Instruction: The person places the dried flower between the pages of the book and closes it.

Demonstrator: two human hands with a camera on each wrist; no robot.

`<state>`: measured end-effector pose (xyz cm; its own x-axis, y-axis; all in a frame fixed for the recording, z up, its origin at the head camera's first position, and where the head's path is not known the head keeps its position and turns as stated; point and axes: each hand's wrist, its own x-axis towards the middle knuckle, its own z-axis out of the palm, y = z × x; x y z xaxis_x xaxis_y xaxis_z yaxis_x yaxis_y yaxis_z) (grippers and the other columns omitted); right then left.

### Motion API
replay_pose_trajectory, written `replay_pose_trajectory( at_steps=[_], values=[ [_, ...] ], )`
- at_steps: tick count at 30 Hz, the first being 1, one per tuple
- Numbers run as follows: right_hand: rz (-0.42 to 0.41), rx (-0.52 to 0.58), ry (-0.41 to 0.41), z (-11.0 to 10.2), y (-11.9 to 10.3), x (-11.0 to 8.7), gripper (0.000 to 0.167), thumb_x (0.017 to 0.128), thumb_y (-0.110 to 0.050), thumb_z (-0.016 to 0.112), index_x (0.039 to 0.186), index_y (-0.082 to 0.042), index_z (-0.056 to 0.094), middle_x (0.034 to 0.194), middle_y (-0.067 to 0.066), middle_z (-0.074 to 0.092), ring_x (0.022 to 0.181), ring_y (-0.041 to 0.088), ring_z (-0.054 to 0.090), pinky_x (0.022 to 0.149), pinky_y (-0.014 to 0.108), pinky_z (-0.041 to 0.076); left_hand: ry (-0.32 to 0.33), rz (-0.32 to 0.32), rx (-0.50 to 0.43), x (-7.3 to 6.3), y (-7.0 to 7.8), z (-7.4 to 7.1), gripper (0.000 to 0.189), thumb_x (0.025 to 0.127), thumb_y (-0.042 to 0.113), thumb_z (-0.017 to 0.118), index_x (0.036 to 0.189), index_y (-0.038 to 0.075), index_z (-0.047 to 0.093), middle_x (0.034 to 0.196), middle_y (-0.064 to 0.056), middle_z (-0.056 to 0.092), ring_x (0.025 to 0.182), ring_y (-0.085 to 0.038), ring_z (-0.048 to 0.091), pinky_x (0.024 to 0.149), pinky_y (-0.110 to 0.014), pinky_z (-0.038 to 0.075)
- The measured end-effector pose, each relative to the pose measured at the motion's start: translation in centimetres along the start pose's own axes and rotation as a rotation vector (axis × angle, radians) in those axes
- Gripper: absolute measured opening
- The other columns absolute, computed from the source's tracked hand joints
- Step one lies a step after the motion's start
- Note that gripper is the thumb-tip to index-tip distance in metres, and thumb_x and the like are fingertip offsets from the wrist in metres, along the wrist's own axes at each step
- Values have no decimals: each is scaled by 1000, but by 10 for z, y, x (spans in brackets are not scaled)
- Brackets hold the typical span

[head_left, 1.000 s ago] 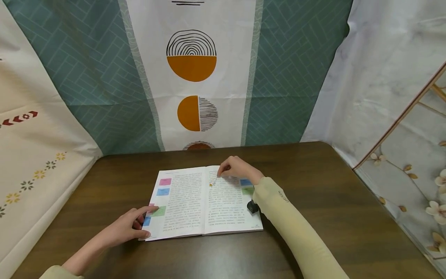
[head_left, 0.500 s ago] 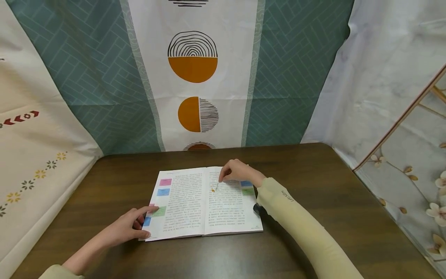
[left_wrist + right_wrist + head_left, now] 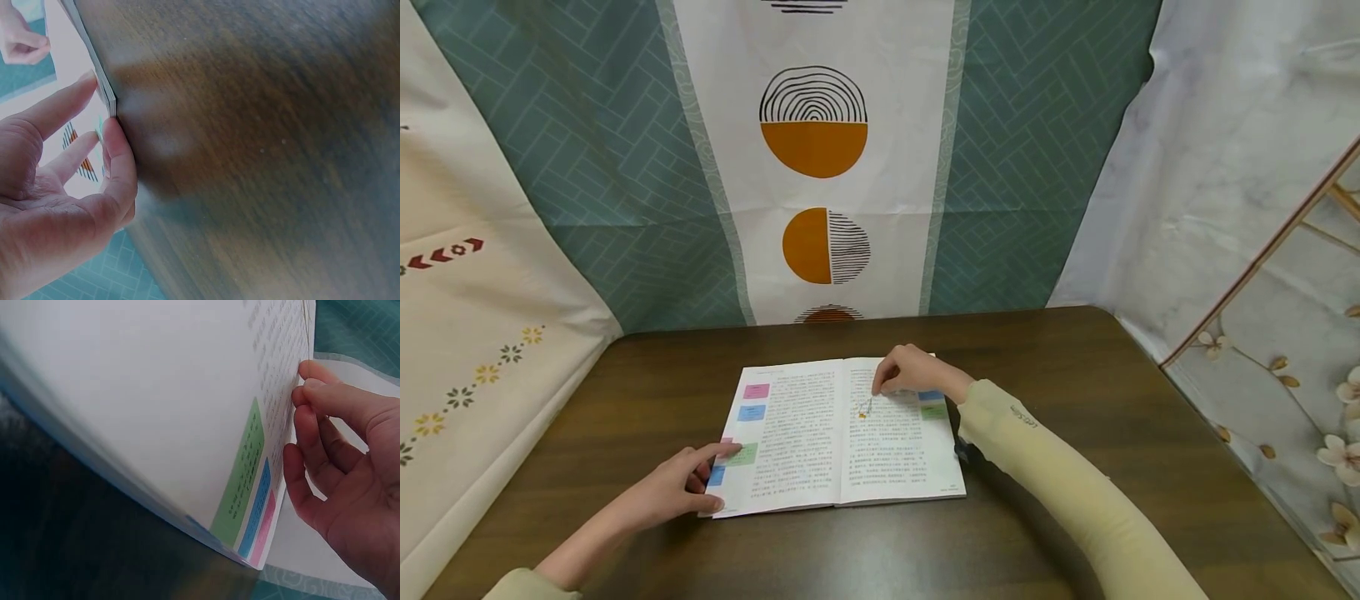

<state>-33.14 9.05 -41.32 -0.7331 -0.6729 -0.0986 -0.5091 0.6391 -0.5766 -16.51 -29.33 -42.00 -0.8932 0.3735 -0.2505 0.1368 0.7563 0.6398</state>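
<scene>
An open book [image 3: 883,467] lies on the table, printed text and coloured boxes on both pages. My left hand [image 3: 662,490] holds its left edge: the index finger rests on the green box, the thumb on the lower corner. In the left wrist view, other fingers curl against the edge of the book [image 3: 65,53]. Above the upper right page, my right hand [image 3: 913,369] pinches a thin strand, like a fine chain, with a small orange charm [image 3: 862,414] at its lower end. The strand [image 3: 307,325] shows as a faint gold line in the right wrist view.
The brown wooden table [image 3: 1060,392] spreads around the book. A patterned cloth [image 3: 842,167] hangs behind its far edge, with more cloth at the left and right. A small black device [image 3: 961,450] sits under the right wrist.
My right hand has come slightly nearer and to the right, and the orange charm has shifted the same way over the right page. The left hand and the book have stayed put.
</scene>
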Motion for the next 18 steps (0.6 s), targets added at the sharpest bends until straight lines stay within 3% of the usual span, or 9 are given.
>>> replay_pose_trajectory(
  at_steps=[18],
  values=[
    [-44,-29,11,2,1,-3,10,92,-12,69,94,-17,78,98,-2,75,81,4,62,81,22,52,23,4,-18,-3,0,3,76,78,23,83,145,9,47,96,-10,48,83,-20,52,67,-22,42]
  ],
)
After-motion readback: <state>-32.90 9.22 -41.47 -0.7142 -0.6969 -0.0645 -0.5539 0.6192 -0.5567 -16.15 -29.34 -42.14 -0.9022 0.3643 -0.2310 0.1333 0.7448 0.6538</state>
